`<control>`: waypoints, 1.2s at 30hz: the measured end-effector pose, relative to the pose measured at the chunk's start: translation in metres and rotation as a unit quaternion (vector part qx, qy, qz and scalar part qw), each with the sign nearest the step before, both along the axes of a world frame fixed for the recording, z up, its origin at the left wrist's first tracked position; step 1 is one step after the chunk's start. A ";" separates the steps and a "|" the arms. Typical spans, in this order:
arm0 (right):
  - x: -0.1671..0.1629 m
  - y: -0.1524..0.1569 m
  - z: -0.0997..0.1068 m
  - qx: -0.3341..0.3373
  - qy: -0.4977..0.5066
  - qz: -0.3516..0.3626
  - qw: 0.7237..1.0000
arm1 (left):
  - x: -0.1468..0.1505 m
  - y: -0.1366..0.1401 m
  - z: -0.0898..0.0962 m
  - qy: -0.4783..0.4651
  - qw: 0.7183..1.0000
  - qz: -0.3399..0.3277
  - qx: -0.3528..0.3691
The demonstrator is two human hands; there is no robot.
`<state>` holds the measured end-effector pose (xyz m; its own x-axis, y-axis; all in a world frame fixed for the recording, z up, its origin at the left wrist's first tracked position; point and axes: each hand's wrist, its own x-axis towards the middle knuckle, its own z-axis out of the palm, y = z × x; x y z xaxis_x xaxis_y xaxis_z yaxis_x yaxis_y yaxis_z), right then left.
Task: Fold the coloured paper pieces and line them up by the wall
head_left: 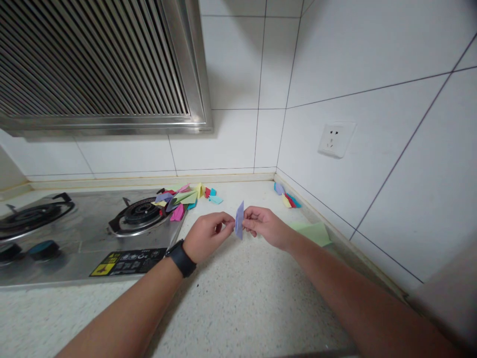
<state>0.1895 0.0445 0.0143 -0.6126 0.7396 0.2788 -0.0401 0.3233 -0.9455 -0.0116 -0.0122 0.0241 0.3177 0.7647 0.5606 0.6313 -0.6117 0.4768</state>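
Pinching a little folded purple paper (pixel 239 221) from both sides — with the left hand (pixel 207 235) at its left edge and the right hand (pixel 266 224) at its right, closed down to thumb and fingertips, with no real gap. Holding it more or less upright, over the speckled worktop (pixel 223 318). Can't tell about any contact between its lower tip and the surface. Wearing a black watch (pixel 182 257) on the left wrist. Next out, past the right wrist: a light green sheet (pixel 315 232) near the right wall. Further back by the corner, a few folded pieces (pixel 291 201) in lavender, yellow, red and blue. Over to the left, a messy heap of folded coloured papers (pixel 186 197) — spread across the worktop and the edge of the gas stove (pixel 87 233). Above that, a metal range hood (pixel 201 122); on the right wall, a white socket (pixel 331 140).
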 end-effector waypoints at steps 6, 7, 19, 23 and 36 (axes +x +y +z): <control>0.000 0.001 -0.001 0.004 -0.001 0.009 1.000 | 0.000 -0.003 0.003 0.012 1.000 -0.018 -0.021; 0.000 0.001 -0.001 0.006 -0.003 0.011 1.000 | 0.001 -0.003 0.002 0.017 1.000 -0.014 -0.022; 0.000 0.003 -0.010 0.027 -0.102 0.024 0.994 | 0.002 0.001 -0.002 0.098 0.994 0.033 -0.039; 0.000 0.000 -0.009 0.061 -0.115 0.027 0.991 | 0.002 0.001 -0.002 0.146 0.987 0.044 -0.043; 0.002 -0.006 -0.008 0.129 -0.177 0.051 0.974 | 0.002 -0.003 0.002 0.181 0.982 0.023 -0.037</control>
